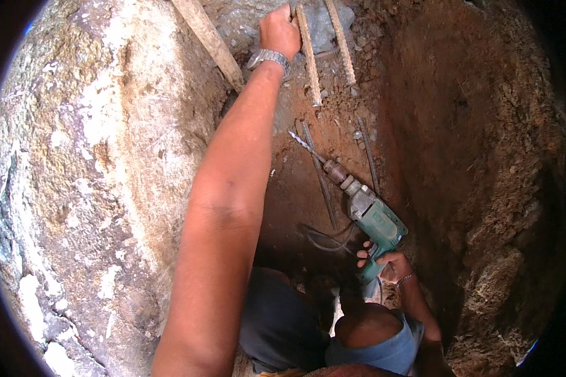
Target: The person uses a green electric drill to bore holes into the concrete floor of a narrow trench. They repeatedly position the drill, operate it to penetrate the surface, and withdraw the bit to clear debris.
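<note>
My left hand [279,31], with a metal watch on its wrist, reaches to the far end of the pit and is closed in a fist. It sits right beside a ribbed steel rod [309,60]; what the fingers hold, if anything, is hidden. A second ribbed rod [341,43] stands to the right of the first. At the lower right, my right hand [394,267] is wrapped round the handle of a green power drill [380,221]. The drill's long bit [305,146] points away and to the left, below the rods' near ends.
A rough pale rock wall [94,169] fills the left side, and a brown earth wall [471,157] the right. A wooden plank [210,44] leans at the top. Two thin dark bars [321,176] lie near the drill, with a cable loop [327,242]. My legs [283,320] are below.
</note>
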Demonstrator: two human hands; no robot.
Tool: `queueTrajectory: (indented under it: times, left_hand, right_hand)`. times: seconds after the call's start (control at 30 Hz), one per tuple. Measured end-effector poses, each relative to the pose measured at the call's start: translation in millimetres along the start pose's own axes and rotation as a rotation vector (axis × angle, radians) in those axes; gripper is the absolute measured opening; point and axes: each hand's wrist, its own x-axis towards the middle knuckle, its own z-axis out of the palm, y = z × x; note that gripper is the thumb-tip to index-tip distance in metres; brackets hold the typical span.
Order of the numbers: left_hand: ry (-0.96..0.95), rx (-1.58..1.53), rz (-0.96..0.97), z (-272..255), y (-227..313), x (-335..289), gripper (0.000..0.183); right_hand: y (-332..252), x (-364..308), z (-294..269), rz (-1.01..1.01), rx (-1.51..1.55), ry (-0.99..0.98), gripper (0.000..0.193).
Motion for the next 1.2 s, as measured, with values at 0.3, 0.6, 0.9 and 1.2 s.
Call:
queueTrajectory:
  times: [0.3,0.6,0.9,1.2]
  left_hand:
    - [0.055,0.055,0.038,17,-20,2,0.020]
    - [0.005,0.079,-0.064,5,6,3,0.026]
    - [0.068,-0.001,-0.226,11,-1,-8,0.019]
    - [-0.548,-0.461,-1.051,-4,39,-141,0.031]
  right_hand:
    - [-1,-1,2,0.003,-0.026,0.045,0.061]
    - [-3,-4,5,0.004,-0.078,0.112,0.061]
    - [-3,0,9,0.025,-0.047,0.066,0.063]
    - [6,0,21,-0.047,-0.005,0.060,0.060]
